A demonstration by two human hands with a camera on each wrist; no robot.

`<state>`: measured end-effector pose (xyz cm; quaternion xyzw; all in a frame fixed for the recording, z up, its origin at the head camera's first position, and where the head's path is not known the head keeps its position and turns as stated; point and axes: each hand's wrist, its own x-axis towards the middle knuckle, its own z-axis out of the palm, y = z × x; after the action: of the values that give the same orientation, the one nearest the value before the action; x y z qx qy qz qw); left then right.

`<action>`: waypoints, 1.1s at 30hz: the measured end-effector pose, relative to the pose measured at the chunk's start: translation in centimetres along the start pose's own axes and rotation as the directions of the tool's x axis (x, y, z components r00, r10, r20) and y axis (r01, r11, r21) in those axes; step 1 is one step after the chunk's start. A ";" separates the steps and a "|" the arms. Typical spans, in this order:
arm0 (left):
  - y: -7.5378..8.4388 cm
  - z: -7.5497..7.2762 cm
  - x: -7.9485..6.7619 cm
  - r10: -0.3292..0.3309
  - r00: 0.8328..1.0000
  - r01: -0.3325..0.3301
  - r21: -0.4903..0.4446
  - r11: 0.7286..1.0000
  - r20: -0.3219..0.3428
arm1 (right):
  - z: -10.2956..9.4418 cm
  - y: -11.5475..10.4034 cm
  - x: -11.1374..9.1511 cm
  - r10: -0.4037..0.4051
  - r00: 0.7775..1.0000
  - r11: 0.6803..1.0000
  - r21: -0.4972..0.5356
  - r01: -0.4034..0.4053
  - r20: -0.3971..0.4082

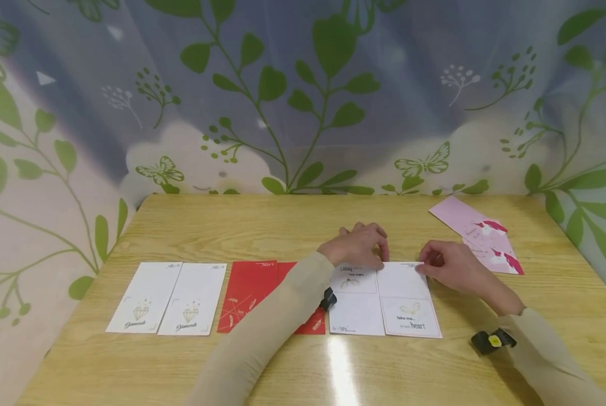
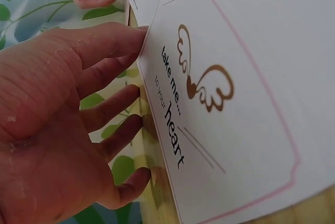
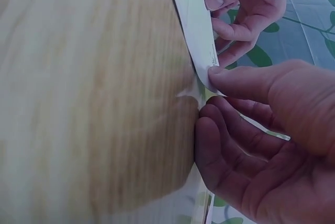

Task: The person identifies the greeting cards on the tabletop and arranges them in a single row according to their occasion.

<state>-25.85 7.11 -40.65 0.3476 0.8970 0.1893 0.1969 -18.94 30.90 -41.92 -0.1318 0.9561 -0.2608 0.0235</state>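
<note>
Two white cards with gold wings and "take me to your heart" lettering lie side by side. The left white card (image 1: 355, 316) has its print upside down at the far end; the right white card (image 1: 411, 285) has it at the near end. My left hand (image 1: 358, 245) pinches the far edge where the two cards meet, thumb on top and the other fingers spread behind the edge. My right hand (image 1: 452, 265) pinches the right card's far right corner between thumb and fingers. In the right wrist view, that corner (image 3: 201, 69) bends up slightly.
Two white diamond-print cards (image 1: 153, 287) lie at the left of the wooden table (image 1: 262, 231). Beside them are two red cards (image 1: 249, 285), partly under my left forearm. Pink cards (image 1: 457, 217) overlap beyond my right hand. A leaf-patterned curtain (image 1: 292, 113) hangs behind.
</note>
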 end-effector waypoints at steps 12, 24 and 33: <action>-0.3 -0.4 0.0 0.014 1.000 -0.013 -0.034 0.999 0.028 | 0.1 0.1 0.2 0.001 1.000 1.000 -0.005 -0.001 0.017; -2.1 -1.7 -0.6 0.090 0.990 -0.063 -0.228 0.972 0.108 | -0.3 -0.2 0.1 -0.035 0.999 0.999 -0.007 0.036 0.024; -1.3 -2.0 -3.2 0.069 0.987 -0.051 -0.119 0.992 0.147 | -0.1 -1.0 -1.0 -0.190 0.981 0.980 -0.048 0.192 0.047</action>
<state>-25.33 3.60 -38.84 0.3760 0.8562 0.2194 0.2782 -17.76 30.40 -41.36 -0.2292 0.9448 -0.2336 0.0152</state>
